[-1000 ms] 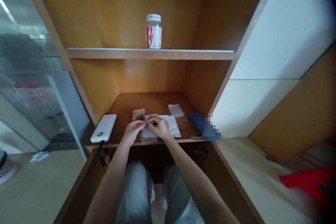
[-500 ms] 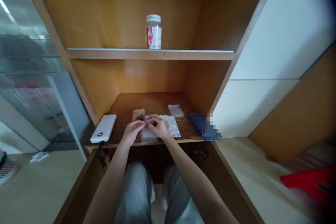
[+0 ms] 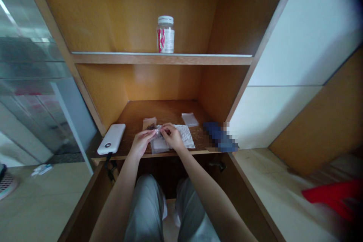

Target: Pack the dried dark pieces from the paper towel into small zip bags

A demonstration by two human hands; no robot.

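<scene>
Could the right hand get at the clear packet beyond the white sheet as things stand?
Probably yes: only the low white sheet lies between the right hand and the clear packet, though the hand's fingers look busy with crinkled plastic.

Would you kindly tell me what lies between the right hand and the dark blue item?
In the head view, a wrinkled white sheet lies there, then brown shelf surface.

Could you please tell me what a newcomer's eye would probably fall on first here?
Probably the bottle with the white cap and pink-and-white label, upright on the upper shelf. Next, perhaps, the left hand and right hand, close together over the lower shelf at some clear plastic. The white power bank at that shelf's left front corner and a red thing at the far right, too blurred to name, also stand out.
</scene>
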